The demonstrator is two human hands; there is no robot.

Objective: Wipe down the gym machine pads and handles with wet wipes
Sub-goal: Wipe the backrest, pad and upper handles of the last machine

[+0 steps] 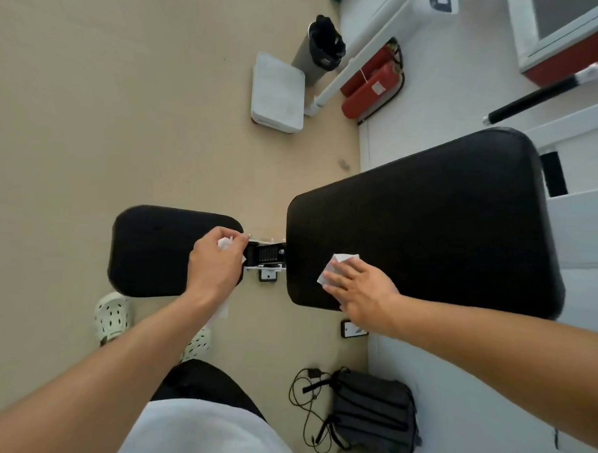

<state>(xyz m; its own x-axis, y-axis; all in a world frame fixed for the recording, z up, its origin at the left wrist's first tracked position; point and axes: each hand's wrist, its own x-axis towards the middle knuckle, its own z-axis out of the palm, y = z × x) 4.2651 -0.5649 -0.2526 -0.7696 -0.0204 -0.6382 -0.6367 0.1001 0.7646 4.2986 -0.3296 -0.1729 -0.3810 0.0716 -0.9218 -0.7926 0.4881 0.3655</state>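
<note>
Beige flooring (92,100) runs under the bench, meeting white floor on the right. Two black pads lie end to end: the long back pad (443,214) stretches away to the upper right, and the short seat pad (147,251) sits left of the metal hinge (267,259). My left hand (215,262) curls around a crumpled wet wipe (224,244) at the seat pad's hinge end. My right hand (363,293) lies flat, fingers straight, pressing a second wipe (337,265) onto the back pad's near corner. Two red extinguishers (373,83) lie by the bin (319,47); their labels are unreadable.
</note>
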